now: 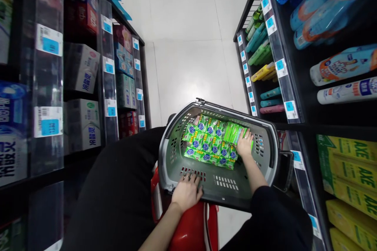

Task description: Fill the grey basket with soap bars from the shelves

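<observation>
A grey perforated shopping basket [206,192] with a dark rim sits in front of me, tilted open toward my view. Inside it, green-wrapped soap packs [210,141] with blue round logos lie in neat rows. My right hand [245,145] reaches into the basket, its fingers closed on a green soap pack [232,131] at the right end of the rows. The underside of that grip is hidden. Over the near rim lies my left hand [187,190], fingers stretched against the inner wall, holding nothing.
Shelves with toothpaste boxes [85,123] line the left side. On the right are cleaner bottles [343,64] and yellow AXE packs [350,164]. A red object [188,231] lies beneath the basket, between my dark-clothed legs [118,188]. Pale floor tiles [188,47] run ahead between the shelves.
</observation>
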`<state>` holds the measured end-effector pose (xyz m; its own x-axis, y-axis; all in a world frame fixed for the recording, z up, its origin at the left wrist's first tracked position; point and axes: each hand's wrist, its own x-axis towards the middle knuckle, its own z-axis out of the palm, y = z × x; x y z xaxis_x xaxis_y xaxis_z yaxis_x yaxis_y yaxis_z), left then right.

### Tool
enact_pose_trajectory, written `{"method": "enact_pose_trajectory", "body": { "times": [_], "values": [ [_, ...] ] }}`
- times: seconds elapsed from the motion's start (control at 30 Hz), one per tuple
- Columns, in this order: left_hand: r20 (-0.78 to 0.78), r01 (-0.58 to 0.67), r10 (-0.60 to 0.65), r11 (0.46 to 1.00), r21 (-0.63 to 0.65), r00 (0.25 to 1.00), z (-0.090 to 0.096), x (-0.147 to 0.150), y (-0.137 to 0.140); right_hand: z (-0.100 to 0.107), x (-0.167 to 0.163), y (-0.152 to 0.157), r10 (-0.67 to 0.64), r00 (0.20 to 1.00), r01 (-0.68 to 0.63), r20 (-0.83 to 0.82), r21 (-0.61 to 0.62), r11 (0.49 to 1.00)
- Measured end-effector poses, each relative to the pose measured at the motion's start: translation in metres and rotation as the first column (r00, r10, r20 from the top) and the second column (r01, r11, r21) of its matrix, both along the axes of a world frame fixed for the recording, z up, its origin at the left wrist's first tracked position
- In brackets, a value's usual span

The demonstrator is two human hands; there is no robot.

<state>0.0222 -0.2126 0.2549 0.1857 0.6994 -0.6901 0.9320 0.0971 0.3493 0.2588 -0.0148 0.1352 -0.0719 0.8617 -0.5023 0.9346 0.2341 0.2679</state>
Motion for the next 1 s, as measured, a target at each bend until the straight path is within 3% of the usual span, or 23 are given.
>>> {"method": "enact_pose_trajectory", "body": {
  "times": [0.17, 0.33, 0.43, 0.5, 0.57, 0.67, 0.73, 0.8, 0.87, 1.0],
  "values": [
    [-0.003, 0.011, -0.011, 1.000, 0.002, 1.000, 0.001, 0.001, 0.000, -0.005, 0.012, 0.004, 0.024, 0.997, -0.022, -0.069, 0.026, 0.999],
    [-0.010, 0.013, -0.013, 1.000, 0.003, 1.000, 0.001, 0.001, 0.000, 0.004, -0.014, -0.004, -0.045, 0.996, 0.047, -0.075, 0.021, 0.999],
    [-0.016, 0.022, -0.022, 1.000, 0.009, 1.000, 0.000, 0.000, -0.001, 0.008, -0.036, -0.005, 0.153, 0.967, -0.156, -0.202, 0.005, 0.988],
    [-0.021, 0.027, -0.027, 1.000, 0.014, 0.999, -0.001, 0.000, -0.001, 0.008, -0.044, 0.000, 0.323, 0.902, -0.352, -0.286, -0.054, 0.935],
    [-0.020, 0.027, -0.027, 0.999, 0.018, 0.999, -0.001, 0.000, 0.000, 0.008, -0.045, 0.008, 0.404, 0.853, -0.461, -0.330, -0.114, 0.880],
    [-0.019, 0.026, -0.026, 0.999, 0.020, 0.999, 0.001, 0.000, 0.000, 0.011, -0.044, 0.017, 0.411, 0.844, -0.479, -0.344, -0.138, 0.867],
    [-0.023, 0.030, -0.030, 0.999, 0.020, 0.999, 0.002, 0.001, 0.001, 0.017, -0.050, 0.016, 0.359, 0.873, -0.424, -0.330, -0.149, 0.893],
    [-0.034, 0.036, -0.036, 0.999, 0.021, 0.999, 0.002, 0.001, 0.003, 0.032, -0.064, 0.007, 0.277, 0.905, -0.334, -0.322, -0.138, 0.932],
    [-0.048, 0.047, -0.046, 0.999, 0.024, 0.998, 0.002, 0.002, 0.006, 0.056, -0.079, -0.011, 0.252, 0.888, -0.310, -0.384, -0.096, 0.946],
    [-0.084, 0.119, -0.112, 0.989, 0.083, 0.990, 0.004, 0.000, 0.010, 0.135, -0.078, -0.064, 0.276, 0.783, -0.395, -0.558, -0.104, 0.913]
  ]
}}
